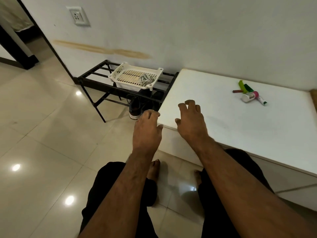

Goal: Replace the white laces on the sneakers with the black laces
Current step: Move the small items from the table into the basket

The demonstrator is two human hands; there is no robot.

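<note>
Dark sneakers with a white sole sit on the lower level of a black metal shoe rack, partly hidden by the rack and my left hand. A white plastic basket on top of the rack holds a bundle of pale laces. My left hand hovers in the air just in front of the sneakers, fingers loosely curled, holding nothing. My right hand hovers over the near corner of a white bench, fingers loosely curled and empty. No black laces are visible.
Small tubes and bottles lie at the back of the white bench. The wall with a socket runs behind rack and bench. Glossy floor tiles spread to the left; a doorway stands at far left. My bare feet rest on the floor below.
</note>
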